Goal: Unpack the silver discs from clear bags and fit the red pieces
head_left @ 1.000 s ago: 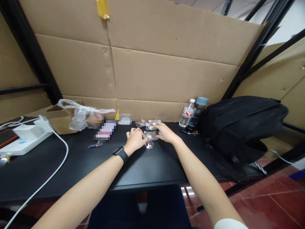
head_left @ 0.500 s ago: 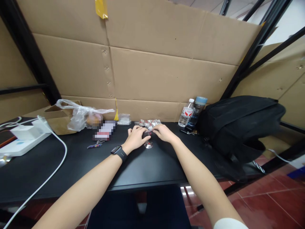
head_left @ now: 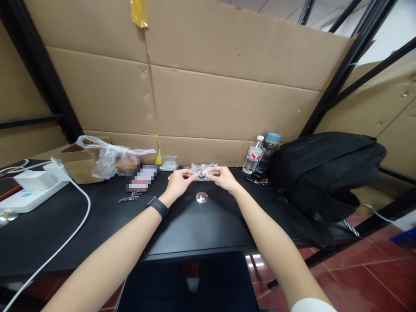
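Observation:
My left hand (head_left: 178, 183), with a dark watch on its wrist, and my right hand (head_left: 223, 178) face each other over the black table. Their thumbs and fingers pinch opposite sides of a small clear plastic bag (head_left: 203, 171). A round silver piece with red on it shows in the bag. Just nearer to me, a shiny round metal disc (head_left: 202, 197) with a small red centre lies flat on the table. Something small and red shows at the edge of my left hand, too small to name. Other clear wrapping lies partly hidden behind my fingers.
To the left are a power strip (head_left: 35, 190) with white cables, a cardboard box (head_left: 79, 167), a knotted plastic bag (head_left: 107, 158) and a keychain (head_left: 129, 199). On the right stand a water bottle (head_left: 253, 156), a blue-lidded bottle (head_left: 270, 147) and a black backpack (head_left: 325, 169). Cardboard (head_left: 208, 108) walls the back.
My hands have turned and drawn slightly apart, with the clear bag now showing between them. The dark object earlier between my fingers is out of sight. The metal disc is uncovered.

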A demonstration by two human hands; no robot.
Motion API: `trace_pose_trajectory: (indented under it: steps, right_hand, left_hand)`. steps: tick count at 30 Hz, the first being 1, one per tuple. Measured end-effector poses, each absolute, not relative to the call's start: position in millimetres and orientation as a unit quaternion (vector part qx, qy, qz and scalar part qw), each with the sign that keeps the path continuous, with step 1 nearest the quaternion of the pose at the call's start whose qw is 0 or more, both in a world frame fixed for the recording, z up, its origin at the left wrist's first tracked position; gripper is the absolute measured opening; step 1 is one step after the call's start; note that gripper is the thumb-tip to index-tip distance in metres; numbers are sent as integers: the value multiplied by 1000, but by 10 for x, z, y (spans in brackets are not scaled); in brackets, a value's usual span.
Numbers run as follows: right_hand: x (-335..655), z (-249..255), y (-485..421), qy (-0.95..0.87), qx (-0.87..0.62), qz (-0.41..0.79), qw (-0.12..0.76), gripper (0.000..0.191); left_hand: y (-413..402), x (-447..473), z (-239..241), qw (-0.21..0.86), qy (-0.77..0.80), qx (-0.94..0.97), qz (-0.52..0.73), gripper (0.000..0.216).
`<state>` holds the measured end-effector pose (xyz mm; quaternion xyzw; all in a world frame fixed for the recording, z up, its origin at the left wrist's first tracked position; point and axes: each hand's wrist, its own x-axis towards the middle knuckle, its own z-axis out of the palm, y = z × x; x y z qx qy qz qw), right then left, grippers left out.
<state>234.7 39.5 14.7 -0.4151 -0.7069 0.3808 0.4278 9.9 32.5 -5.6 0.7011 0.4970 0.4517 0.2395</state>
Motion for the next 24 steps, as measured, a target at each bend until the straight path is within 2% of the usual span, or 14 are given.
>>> trace_pose_trajectory:
  steps: [6,9,12,15,18,21,24]
  right_hand:
    - [2324,88,428,-655,-452,385,468,48]
    - [2300,70,488,-648,-466,378,469,48]
    - [2262,77,662,-641,-519,320,467,41]
    - [2201,89,908,-648,-599,238,405,27]
    - [2105,74,1114,-652,-634,217,355,21]
    - [1993,39,1207,-646,-658,193,337,28]
    - [1899,30,1183,-652,-678,143,308,48]
  left_hand:
    - [312,88,-1,235,485,726,427,31]
    - [301,73,38,181,514,731,411,28]
    - [353,2,24,106,558,725,390,26]
    - [449,-133,-63,41,566,750,340,27]
    - [521,-255,-162,16,521,806,283,35]
    - [537,-287,-213,22,487,836,253,41]
    - [518,-250,-217,23,473,848,239,44]
